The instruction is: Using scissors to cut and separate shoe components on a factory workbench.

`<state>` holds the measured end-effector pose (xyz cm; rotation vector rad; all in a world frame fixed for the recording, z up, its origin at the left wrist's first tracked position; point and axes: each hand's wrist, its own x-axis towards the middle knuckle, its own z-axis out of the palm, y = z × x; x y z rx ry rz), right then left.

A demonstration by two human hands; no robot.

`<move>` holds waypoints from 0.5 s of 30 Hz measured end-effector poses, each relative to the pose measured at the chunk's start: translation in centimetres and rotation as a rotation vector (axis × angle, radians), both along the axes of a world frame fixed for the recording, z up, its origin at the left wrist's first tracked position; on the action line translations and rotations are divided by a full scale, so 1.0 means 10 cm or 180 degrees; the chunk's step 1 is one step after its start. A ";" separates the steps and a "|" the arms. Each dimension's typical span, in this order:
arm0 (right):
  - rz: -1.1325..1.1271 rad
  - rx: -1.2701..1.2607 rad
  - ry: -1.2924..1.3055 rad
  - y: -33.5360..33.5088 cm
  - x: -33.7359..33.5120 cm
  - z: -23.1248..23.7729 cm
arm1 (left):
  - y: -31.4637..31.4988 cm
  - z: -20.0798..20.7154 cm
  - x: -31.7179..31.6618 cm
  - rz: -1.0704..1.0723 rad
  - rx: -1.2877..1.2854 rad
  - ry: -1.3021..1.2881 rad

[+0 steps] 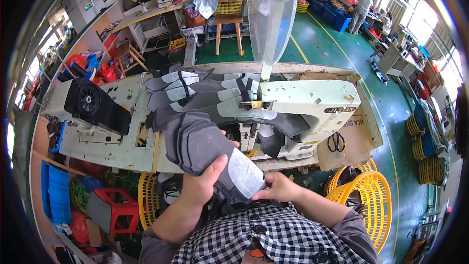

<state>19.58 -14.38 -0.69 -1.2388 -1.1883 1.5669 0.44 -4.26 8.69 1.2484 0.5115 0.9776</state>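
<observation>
A thick stack of dark grey cut pieces (205, 142), each with a pale grey end, is held between my hands in front of the sewing machine (312, 100). My left hand (207, 173) wraps round the stack's middle, thumb on top and fingertips showing at the far side. At the pale end, my right hand (276, 188) pinches the corner with thumb and fingers. On the machine table beyond lie more bundles of grey pieces (195, 90), some bound with black straps. A few pieces also hang by the machine's arm.
Black-handled scissors (336, 142) lie on cardboard at the table's right. A second machine head (88, 102) stands at the left. Yellow baskets (369, 200) sit low at the right, a red stool (115, 210) low at the left. A clear plastic disc (271, 14) rises beyond the machine.
</observation>
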 end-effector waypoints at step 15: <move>-0.1197 0.0015 0.0077 0.41 0.69 0.76 | 0.24 -0.33 0.20 0.1683 -0.0178 -0.0376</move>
